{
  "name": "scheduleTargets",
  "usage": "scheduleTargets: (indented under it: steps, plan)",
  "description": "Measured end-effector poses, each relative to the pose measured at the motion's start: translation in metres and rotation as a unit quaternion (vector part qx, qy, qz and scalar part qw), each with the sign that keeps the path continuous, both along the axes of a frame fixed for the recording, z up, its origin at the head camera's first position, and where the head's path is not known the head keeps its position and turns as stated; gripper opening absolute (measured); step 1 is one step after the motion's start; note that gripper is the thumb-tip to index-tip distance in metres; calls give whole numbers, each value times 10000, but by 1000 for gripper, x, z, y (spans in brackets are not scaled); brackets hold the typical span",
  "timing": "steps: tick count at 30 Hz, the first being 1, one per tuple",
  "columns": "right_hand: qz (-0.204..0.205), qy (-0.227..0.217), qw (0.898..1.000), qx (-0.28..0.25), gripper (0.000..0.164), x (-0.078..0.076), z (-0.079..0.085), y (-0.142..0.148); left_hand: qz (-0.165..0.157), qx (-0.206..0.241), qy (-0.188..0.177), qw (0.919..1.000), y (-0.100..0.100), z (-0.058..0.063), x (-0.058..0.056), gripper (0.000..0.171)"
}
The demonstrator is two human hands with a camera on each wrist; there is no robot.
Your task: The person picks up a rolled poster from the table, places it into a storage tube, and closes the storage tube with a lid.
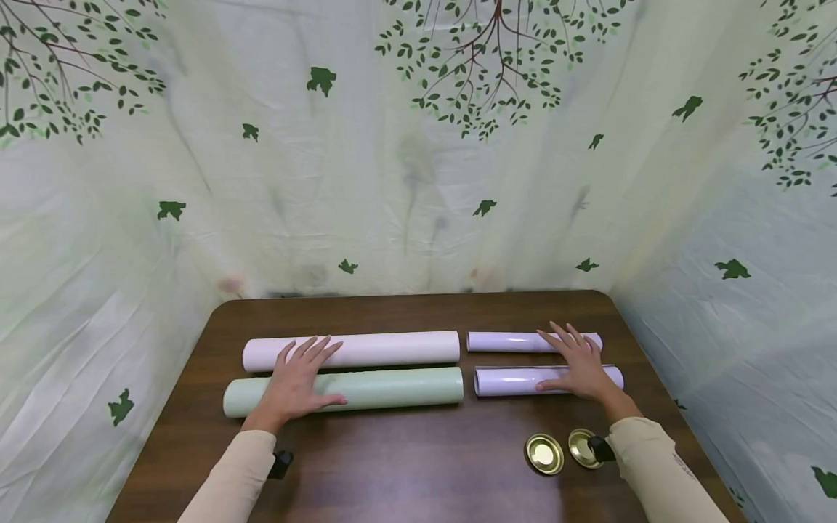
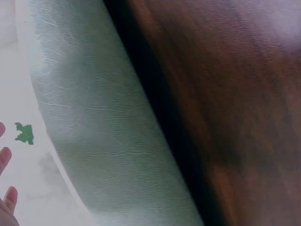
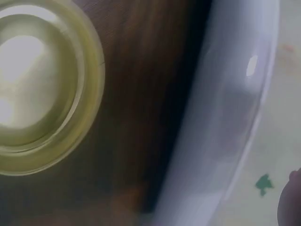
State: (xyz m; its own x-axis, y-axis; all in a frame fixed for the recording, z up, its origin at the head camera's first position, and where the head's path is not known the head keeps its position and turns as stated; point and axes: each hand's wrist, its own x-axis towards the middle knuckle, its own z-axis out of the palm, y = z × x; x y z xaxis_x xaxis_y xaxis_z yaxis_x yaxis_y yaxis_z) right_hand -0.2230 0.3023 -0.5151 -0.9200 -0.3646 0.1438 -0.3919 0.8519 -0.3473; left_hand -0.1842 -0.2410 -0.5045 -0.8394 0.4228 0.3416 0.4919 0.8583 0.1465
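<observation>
My left hand (image 1: 294, 385), fingers spread and fairly straight, lies over the long pale green roll (image 1: 405, 387). Its fingertips reach across the long pinkish-white roll (image 1: 392, 349) behind. In the left wrist view the green roll (image 2: 99, 108) fills the middle, and a few fingertips (image 2: 4, 157) show at the left edge. On the right side, my right hand (image 1: 580, 367) spreads over two shorter, shiny lavender rolls, the front one (image 1: 506, 381) under the thumb and the back one (image 1: 500, 342) under the fingers. A lavender roll (image 3: 221, 108) crosses the right wrist view.
Two round gold lids (image 1: 544, 455) lie on the brown table (image 1: 405, 465) near my right wrist; one lid (image 3: 91, 99) appears large in the right wrist view. White curtains (image 1: 366, 189) with leaf prints surround the table's back and sides.
</observation>
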Motion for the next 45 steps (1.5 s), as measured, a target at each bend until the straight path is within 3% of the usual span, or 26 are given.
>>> scheduleTargets:
  steps: [8,14,28,36,45]
  plan:
    - [-24,290,9992,-269,98,5,-16,17,203,112,-316,9992,-3,-13,3,96]
    - [0,158,9996,-215,86,6,-28,25,360,135,-728,9966,-5,-17,5,98]
    - [-21,-138,9993,-341,69,-1,-46,30,321,325,-724,9963,-11,-36,8,91]
    - [-128,-410,9982,-422,62,-3,-50,30,463,149,-1054,9932,-9,-42,7,82]
    - [-239,-663,9969,-358,58,-4,-52,29,583,-57,-914,9941,-7,-47,5,74]
